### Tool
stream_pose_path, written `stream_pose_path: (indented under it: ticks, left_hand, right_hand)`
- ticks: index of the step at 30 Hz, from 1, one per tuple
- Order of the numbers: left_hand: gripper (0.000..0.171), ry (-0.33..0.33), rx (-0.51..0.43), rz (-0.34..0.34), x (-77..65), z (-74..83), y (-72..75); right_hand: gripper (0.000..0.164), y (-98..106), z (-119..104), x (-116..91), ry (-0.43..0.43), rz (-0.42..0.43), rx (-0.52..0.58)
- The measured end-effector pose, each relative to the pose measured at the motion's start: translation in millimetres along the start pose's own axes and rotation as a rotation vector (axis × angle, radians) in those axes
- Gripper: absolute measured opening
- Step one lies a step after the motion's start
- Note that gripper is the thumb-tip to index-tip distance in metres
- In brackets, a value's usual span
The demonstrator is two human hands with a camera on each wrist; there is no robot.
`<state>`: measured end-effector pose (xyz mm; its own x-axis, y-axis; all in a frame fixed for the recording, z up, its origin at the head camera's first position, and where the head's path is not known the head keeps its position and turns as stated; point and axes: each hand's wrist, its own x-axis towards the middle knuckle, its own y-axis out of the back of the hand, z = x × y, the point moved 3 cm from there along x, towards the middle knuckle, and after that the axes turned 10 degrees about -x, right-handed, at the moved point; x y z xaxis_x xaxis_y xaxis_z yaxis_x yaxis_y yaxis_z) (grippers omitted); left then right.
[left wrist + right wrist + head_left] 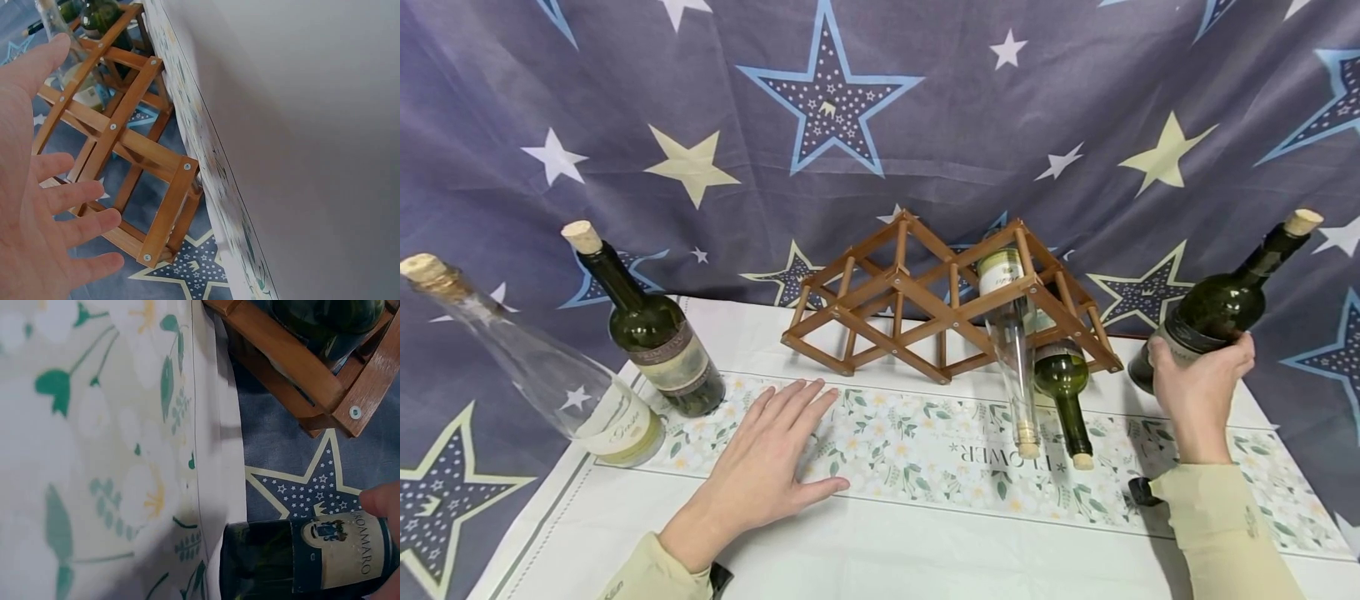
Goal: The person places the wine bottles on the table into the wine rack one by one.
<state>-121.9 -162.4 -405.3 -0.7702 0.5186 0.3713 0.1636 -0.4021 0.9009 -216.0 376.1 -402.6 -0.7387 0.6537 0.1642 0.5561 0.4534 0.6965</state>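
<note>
At the right, my right hand [1202, 387] grips a dark green wine bottle [1217, 308] around its labelled body. In the right wrist view the bottle's base [256, 559] meets the table's back edge area, and its label faces the camera. My left hand [775, 454] is spread flat above the floral runner, fingers straight, holding nothing. A wooden wine rack [895, 279] stands at the back middle. In its right part lie a clear bottle [1015, 367] and a small green bottle [1063, 375], corked necks pointing toward me.
On the left stand a clear tall bottle [580, 400] and a dark green bottle [658, 342], both corked. A floral runner [895, 467] crosses the white table [925, 558]. Behind it hangs a star-patterned cloth [955, 125].
</note>
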Motion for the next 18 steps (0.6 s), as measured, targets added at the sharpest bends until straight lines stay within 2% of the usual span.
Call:
stream_pose_path:
  ticks: [5, 18]
  left_hand:
    - [0.105, -0.005, -0.003, 0.003, 0.0, -0.1, 0.1]
    - [0.105, -0.015, 0.009, 0.018, -0.2, 0.9, 0.1]
  right_hand:
    - [0.104, -3.5, 2.2, 5.1, -0.032, -0.013, 0.015]
    - [0.098, -9.7, 11.7, 11.5, -0.042, -0.023, 0.025]
